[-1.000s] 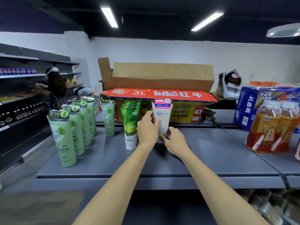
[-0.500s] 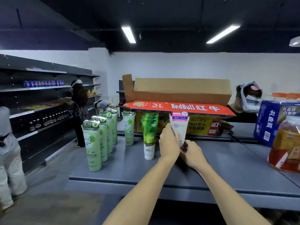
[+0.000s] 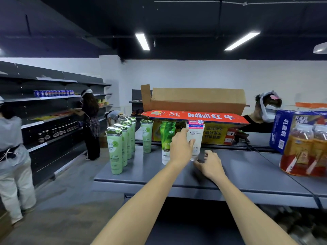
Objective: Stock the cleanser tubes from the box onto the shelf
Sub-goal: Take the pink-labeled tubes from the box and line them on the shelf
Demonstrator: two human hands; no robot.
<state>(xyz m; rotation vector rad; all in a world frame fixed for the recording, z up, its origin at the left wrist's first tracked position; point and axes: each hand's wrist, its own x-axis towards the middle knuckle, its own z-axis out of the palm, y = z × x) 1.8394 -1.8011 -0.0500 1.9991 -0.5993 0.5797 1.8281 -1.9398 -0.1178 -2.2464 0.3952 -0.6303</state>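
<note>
Left of the hands, about five pale green tubes [image 3: 115, 152] and a row of roughly three dark green tubes [image 3: 167, 144] already stand on the shelf [image 3: 247, 170]. The left hand [image 3: 180, 149] grips the one white tube [image 3: 195, 138], upright with its cap at or just above the shelf, while the right hand [image 3: 210, 165] hovers just beside its base, fingers spread, holding nothing. Behind the hands stands one box [image 3: 194, 101]; its remaining contents are hidden, so the work left cannot be judged.
</note>
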